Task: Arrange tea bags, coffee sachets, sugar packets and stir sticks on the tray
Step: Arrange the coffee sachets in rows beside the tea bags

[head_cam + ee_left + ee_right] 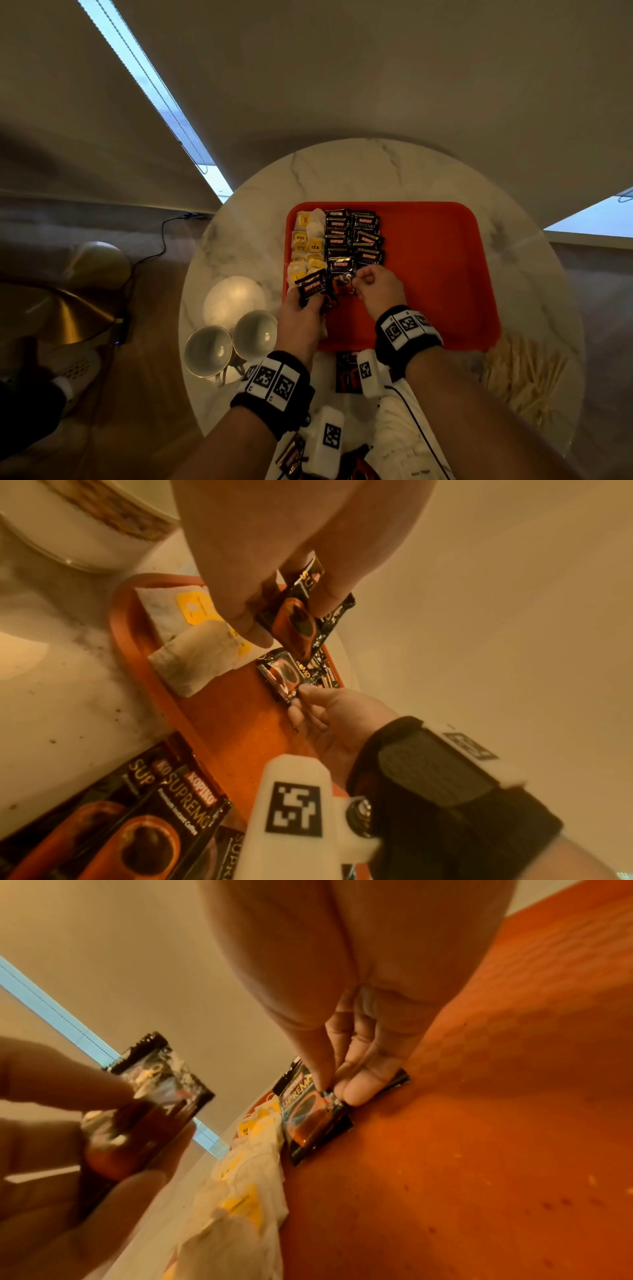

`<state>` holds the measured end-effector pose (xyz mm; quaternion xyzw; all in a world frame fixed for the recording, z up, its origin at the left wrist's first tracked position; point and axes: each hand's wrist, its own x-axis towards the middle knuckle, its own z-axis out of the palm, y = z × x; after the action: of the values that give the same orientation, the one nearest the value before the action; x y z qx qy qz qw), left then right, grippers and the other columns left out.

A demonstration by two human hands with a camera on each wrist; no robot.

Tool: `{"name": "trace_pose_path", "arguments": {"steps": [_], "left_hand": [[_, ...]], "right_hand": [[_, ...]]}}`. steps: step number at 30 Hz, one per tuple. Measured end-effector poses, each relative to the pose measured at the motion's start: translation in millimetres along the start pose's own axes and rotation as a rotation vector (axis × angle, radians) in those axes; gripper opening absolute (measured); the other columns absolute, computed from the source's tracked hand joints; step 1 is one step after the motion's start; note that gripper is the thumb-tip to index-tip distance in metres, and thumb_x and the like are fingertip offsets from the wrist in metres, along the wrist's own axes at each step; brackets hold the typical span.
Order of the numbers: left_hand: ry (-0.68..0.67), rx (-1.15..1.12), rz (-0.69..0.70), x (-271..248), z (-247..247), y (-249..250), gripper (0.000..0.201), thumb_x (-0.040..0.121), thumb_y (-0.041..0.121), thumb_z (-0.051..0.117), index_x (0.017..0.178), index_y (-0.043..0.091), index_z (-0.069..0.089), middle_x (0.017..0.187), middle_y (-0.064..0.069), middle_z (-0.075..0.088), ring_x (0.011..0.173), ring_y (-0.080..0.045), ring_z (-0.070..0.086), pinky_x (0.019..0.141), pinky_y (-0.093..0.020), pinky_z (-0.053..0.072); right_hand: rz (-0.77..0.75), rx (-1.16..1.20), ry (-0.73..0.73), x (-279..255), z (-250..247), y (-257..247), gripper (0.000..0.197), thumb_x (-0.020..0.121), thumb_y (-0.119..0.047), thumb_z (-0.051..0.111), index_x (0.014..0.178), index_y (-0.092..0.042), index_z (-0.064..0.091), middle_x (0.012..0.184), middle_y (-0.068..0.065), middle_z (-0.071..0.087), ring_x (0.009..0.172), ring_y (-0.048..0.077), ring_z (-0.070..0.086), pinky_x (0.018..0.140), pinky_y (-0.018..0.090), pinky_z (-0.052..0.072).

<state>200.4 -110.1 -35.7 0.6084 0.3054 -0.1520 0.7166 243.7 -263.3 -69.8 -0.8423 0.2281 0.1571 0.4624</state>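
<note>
Now the left hand [301, 318] grips a small bundle of coffee sachets [312, 287], its fingers curled round them, just above the near left part of the red tray [445, 274]. The bundle is tilted and it hangs over the near end of the tea bags [306, 246]. In the left wrist view, the thumb and fingers clamp these sachets from both sides.

The right hand [380, 287] is just beside the left one, further to the right, low over the tray. Its thumb and fingers pinch the near edge of one coffee sachet [313, 1118], which lies flat on the tray floor at the near end of the coffee rows [352, 236]. This sachet touches the tea bags on its left side.

The tea bags lie in a column along the left edge of the tray, and the coffee rows stand just beside them, toward the middle. The right half of the tray is bare red.

The tray lies on a round marble table [376, 164]. More coffee sachets [164, 813] lie on the table at the tray's near edge. A heap of stir sticks [524, 373] lies near the tray's near right corner. Two cups [233, 342] stand at the table's left edge.
</note>
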Motion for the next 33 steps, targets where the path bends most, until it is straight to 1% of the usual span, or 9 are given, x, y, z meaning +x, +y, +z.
{"name": "trace_pose_path", "arguments": {"steps": [2,7,10,12,14,19,23,28,33], "left_hand": [[-0.005,0.037,-0.01,1.2,-0.7,-0.7,0.024,0.099,0.007,0.056,0.115,0.023,0.065,0.103,-0.001,0.076,0.088,-0.014,0.074,0.064,-0.023,0.057],[-0.041,0.136,0.007,4.3,4.8,-5.6,0.019,0.09,0.015,0.068,0.105,0.026,0.071,0.102,-0.005,0.077,0.099,-0.029,0.073,0.088,-0.045,0.059],[-0.105,0.181,0.047,3.3,17.2,-6.3,0.017,0.093,0.009,0.069,0.109,0.013,0.069,0.083,0.003,0.074,0.083,-0.014,0.072,0.075,-0.024,0.057],[-0.133,0.216,0.063,1.1,26.5,-5.5,0.014,0.094,0.008,0.067,0.106,0.015,0.069,0.079,0.008,0.071,0.08,-0.011,0.069,0.072,-0.019,0.054],[-0.13,0.264,0.063,1.9,33.5,-6.9,0.016,0.096,0.012,0.065,0.107,0.023,0.068,0.093,0.004,0.073,0.092,-0.015,0.07,0.083,-0.027,0.056],[-0.141,0.501,0.159,6.9,42.1,-11.0,0.029,0.1,0.022,0.058,0.128,0.023,0.065,0.127,0.003,0.066,0.119,-0.014,0.06,0.107,-0.039,0.048],[-0.19,0.771,0.245,9.7,44.8,-11.0,0.038,0.103,0.023,0.054,0.141,0.019,0.058,0.154,0.003,0.045,0.143,-0.014,0.04,0.119,-0.033,0.032],[-0.222,0.874,0.3,12.4,38.7,-11.7,0.044,0.104,0.019,0.052,0.147,0.014,0.051,0.162,0.001,0.035,0.148,-0.016,0.032,0.119,-0.027,0.025],[-0.189,0.846,0.353,12.0,36.0,-8.5,0.038,0.103,0.016,0.052,0.141,0.014,0.059,0.154,-0.001,0.047,0.142,-0.016,0.042,0.119,-0.034,0.033]], "right_hand": [[0.021,0.009,0.024,-0.8,-1.7,0.9,0.006,0.092,-0.024,0.07,0.094,-0.024,0.065,0.095,-0.003,0.07,0.089,0.018,0.07,0.082,0.033,0.058],[-0.058,0.111,-0.02,-24.9,-16.8,-1.9,0.031,0.09,-0.06,0.06,0.095,-0.031,0.068,0.09,-0.007,0.072,0.085,0.01,0.07,0.078,0.03,0.057],[-0.109,0.101,-0.158,-39.6,-21.2,2.7,0.017,0.092,-0.042,0.069,0.096,-0.027,0.068,0.092,-0.006,0.071,0.086,0.01,0.068,0.074,0.024,0.052],[-0.095,0.084,-0.128,-37.0,-23.9,10.2,0.013,0.092,-0.03,0.07,0.1,-0.02,0.069,0.094,0.0,0.071,0.087,0.016,0.069,0.079,0.032,0.056],[-0.052,0.093,-0.065,-28.4,-29.9,15.0,0.012,0.093,-0.026,0.069,0.101,-0.017,0.069,0.095,0.001,0.072,0.09,0.018,0.069,0.083,0.036,0.056],[0.019,0.011,0.022,-6.3,-43.4,15.7,0.016,0.09,-0.028,0.073,0.1,-0.022,0.063,0.091,-0.013,0.065,0.083,0.003,0.061,0.067,0.018,0.042],[0.047,-0.226,0.082,11.8,-35.4,20.0,0.035,0.082,-0.037,0.079,0.106,-0.022,0.059,0.096,-0.005,0.065,0.087,0.015,0.062,0.075,0.032,0.049],[0.014,-0.25,0.095,28.8,-22.8,22.3,0.044,0.076,-0.042,0.082,0.108,-0.021,0.059,0.103,-0.001,0.064,0.095,0.019,0.06,0.083,0.036,0.05],[0.01,-0.248,0.074,23.7,-27.6,15.5,0.05,0.079,-0.043,0.08,0.116,-0.016,0.061,0.102,0.0,0.064,0.1,0.021,0.06,0.09,0.045,0.052]]}}
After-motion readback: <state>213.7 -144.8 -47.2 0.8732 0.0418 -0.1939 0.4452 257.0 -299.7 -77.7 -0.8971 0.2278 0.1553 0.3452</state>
